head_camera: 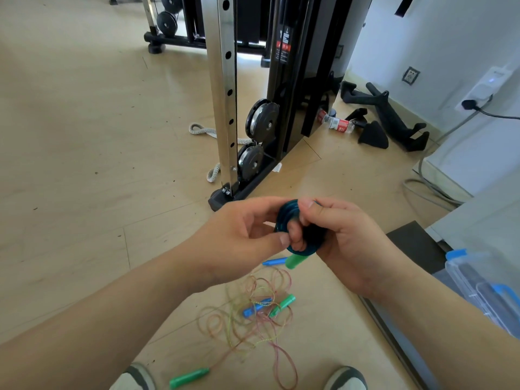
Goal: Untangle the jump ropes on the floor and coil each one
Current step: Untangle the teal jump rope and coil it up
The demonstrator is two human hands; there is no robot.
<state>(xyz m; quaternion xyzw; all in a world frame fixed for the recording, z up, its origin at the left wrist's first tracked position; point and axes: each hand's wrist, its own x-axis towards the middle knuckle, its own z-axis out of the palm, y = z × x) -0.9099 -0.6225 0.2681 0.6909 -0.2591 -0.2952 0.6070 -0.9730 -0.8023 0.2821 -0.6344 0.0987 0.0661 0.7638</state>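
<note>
Head view: both hands are up over the floor, working one teal coil (pixel 282 219) of rope.
- Right hand (pixel 347 240): fingers curled round the coil's right side, thumb over the top.
- Left hand (pixel 240 235): pinches the coil's left edge between thumb and curled fingers.
- A green handle (pixel 295 261) pokes out below the coil. The rope's other handle is hidden by the hands, so I can't tell where it is.

My read of the step: closing off this coil. To do it well:
- Use the right hand as the clamp. The loops look springy and will likely pop open if pressure drops.
- The left hand does the tucking of the tail end, in small moves.
- Stack the loops flat and at one size, with no crossings.
- Lay the handles side by side against the coil before setting it down.
- Set it down well apart from the tangle (pixel 239 319), or it snags back in.

The tangle lies on the floor near the feet, thin pinkish and yellowish cords looped over each other. A blue handle (pixel 256 306) and a second green handle (pixel 282 305) sit in its middle. A third green handle (pixel 190 377) lies nearer, and a second blue handle (pixel 274 261) farther, under the hands. Looks like two ropes left.
</note>
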